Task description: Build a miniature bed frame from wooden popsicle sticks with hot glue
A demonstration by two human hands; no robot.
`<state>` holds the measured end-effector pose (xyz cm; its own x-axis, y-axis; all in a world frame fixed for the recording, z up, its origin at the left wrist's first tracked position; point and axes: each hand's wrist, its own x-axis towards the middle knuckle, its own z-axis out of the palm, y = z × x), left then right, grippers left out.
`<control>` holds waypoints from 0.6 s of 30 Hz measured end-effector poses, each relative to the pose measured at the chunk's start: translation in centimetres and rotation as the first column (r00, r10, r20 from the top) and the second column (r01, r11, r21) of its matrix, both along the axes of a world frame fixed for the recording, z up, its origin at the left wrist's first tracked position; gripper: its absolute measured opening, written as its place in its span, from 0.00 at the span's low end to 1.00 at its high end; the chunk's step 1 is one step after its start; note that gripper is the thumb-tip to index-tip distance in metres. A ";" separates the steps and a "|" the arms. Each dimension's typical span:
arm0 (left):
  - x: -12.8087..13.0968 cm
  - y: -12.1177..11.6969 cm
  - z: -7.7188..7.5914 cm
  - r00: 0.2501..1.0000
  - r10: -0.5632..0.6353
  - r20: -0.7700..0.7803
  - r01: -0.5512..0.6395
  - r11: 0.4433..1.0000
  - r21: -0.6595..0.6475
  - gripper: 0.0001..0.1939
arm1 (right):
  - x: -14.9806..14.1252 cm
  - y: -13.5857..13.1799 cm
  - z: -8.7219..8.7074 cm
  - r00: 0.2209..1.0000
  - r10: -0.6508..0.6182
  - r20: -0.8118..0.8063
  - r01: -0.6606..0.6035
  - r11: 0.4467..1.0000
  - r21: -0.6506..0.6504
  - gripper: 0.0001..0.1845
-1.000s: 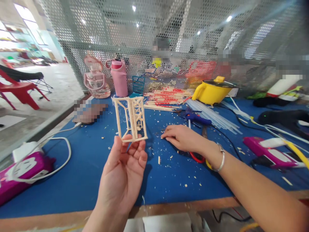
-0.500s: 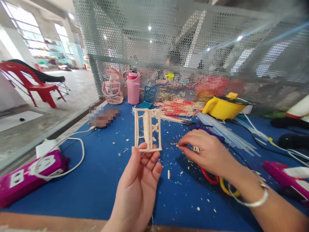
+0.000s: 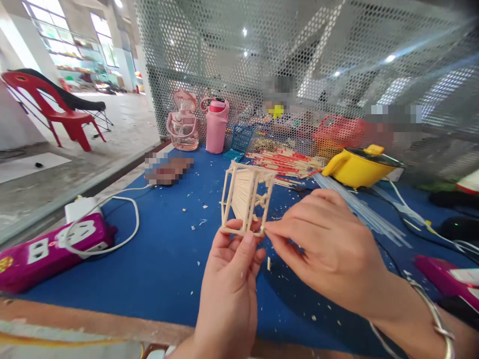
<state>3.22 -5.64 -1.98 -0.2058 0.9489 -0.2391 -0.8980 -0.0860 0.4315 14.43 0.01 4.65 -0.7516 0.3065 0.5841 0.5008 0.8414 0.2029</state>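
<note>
My left hand (image 3: pixel 230 289) is closed round the base of a small wooden stick frame (image 3: pixel 242 192), thumb in front and fingers behind. The frame stands nearly upright above the table, with a side of closely laid sticks and another side of short crossed pieces. My right hand (image 3: pixel 331 244) is pinched at the frame's lower right corner, thumb and forefinger together. A tiny pale bit of stick seems to sit at its fingertips, mostly hidden. The back of that hand covers its palm.
Blue table (image 3: pixel 160 279) bears wood scraps. Behind are red-tipped sticks (image 3: pixel 288 162), a yellow pot (image 3: pixel 355 169), clear glue sticks (image 3: pixel 370 214), a pink bottle (image 3: pixel 216 129) and a clear bottle (image 3: pixel 183 132). A purple power strip (image 3: pixel 56 249) lies left; perforated metal screen (image 3: pixel 209 65) rises behind.
My right hand has risen from the scraps on the table and come left to the frame's lower corner. The left hand has turned the frame, its thumb now in front. The view has shifted left.
</note>
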 end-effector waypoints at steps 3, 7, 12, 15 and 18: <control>0.1 0.0 -0.2 1.000 0.011 0.018 -0.011 1.000 0.004 0.11 | 0.0 -0.1 0.3 0.999 -0.002 0.039 0.001 1.000 0.018 0.08; 0.1 0.2 -0.1 0.998 0.047 0.051 -0.046 0.999 -0.021 0.13 | 0.4 -0.2 1.2 0.985 0.046 0.166 -0.063 0.993 0.099 0.08; 0.3 0.5 0.1 0.996 0.033 0.081 -0.031 0.999 -0.026 0.19 | 0.3 0.3 2.3 0.960 0.083 0.267 -0.136 0.973 0.188 0.11; 0.3 0.4 0.2 0.995 0.033 0.093 -0.028 0.998 -0.055 0.20 | 0.2 0.6 2.6 0.944 0.084 0.318 -0.154 0.967 0.204 0.11; 0.4 0.2 0.1 0.994 0.032 0.101 -0.024 0.997 -0.080 0.21 | 0.2 0.8 2.6 0.949 0.078 0.305 -0.134 0.977 0.168 0.10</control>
